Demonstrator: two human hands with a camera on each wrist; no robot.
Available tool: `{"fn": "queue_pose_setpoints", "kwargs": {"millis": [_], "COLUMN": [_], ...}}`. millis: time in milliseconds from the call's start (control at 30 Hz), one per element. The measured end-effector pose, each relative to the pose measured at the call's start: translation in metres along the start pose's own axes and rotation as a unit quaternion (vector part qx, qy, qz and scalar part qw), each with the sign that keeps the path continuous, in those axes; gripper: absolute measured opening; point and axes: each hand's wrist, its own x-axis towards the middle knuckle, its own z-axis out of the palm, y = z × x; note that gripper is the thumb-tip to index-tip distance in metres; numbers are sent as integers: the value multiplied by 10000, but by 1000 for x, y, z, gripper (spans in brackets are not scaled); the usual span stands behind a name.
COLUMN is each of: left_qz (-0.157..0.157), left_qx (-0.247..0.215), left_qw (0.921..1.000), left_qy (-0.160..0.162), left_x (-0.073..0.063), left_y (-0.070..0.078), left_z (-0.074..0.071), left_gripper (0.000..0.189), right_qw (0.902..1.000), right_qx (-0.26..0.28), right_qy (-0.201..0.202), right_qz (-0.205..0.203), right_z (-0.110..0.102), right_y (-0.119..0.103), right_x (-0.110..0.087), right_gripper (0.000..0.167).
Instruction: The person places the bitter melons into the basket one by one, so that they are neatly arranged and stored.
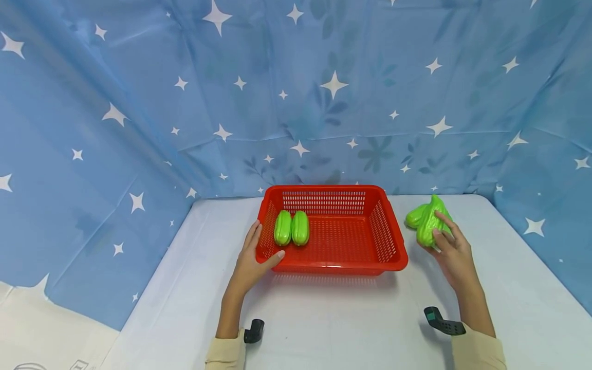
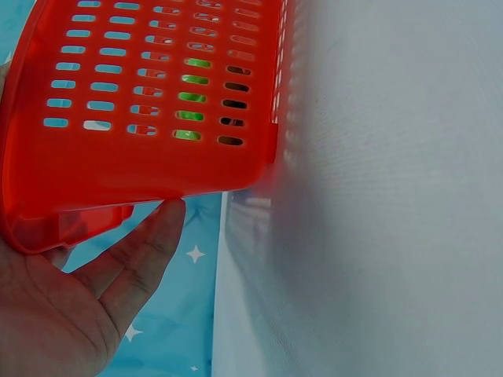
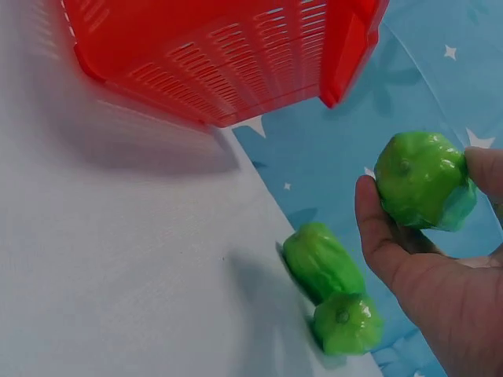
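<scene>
A red plastic basket (image 1: pixel 333 265) stands on the white table, with two glossy green toy gourds (image 1: pixel 300 228) side by side at its left end. My left hand (image 1: pixel 250 264) holds the basket's near left corner, thumb over the front rim and fingers along the left side. Right of the basket, my right hand (image 1: pixel 455 254) pinches a tapered, lumpy green toy gourd (image 3: pixel 420 181) between thumb and fingers, above the table. Below it lie two more green gourds, an elongated one (image 3: pixel 322 263) and one seen end-on (image 3: pixel 348 323); the head view partly hides them.
A blue star-patterned cloth (image 1: pixel 333 108) hangs behind and beside the white table (image 1: pixel 333 324). The basket has slotted walls and a raised rim. A dark strap-mounted device (image 1: pixel 444 322) sits on my right wrist, another (image 1: pixel 254 331) on my left.
</scene>
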Motion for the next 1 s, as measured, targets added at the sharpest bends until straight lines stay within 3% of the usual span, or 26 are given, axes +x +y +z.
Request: {"fn": "queue_pose_setpoints", "kwargs": {"millis": [167, 467, 800, 1000], "left_qz": [-7, 72, -13, 11], "left_qx": [8, 19, 52, 41], "left_qw": [10000, 10000, 10000, 10000], "left_qy": [-8, 40, -11, -2], "left_x": [0, -1, -1, -1], "left_y": [0, 1, 1, 1], "left_z": [0, 0, -1, 0], "left_gripper": [101, 99, 99, 101], "right_qw": [9999, 9957, 9957, 9945], "right_qx": [-53, -880, -564, -409], "right_qy": [122, 246, -459, -679], "right_qz": [-92, -159, -576, -691], "right_z": [4, 13, 33, 44], "right_y": [-4, -20, -36, -42], "right_x": [3, 10, 17, 21], "right_gripper": [56, 55, 54, 56]}}
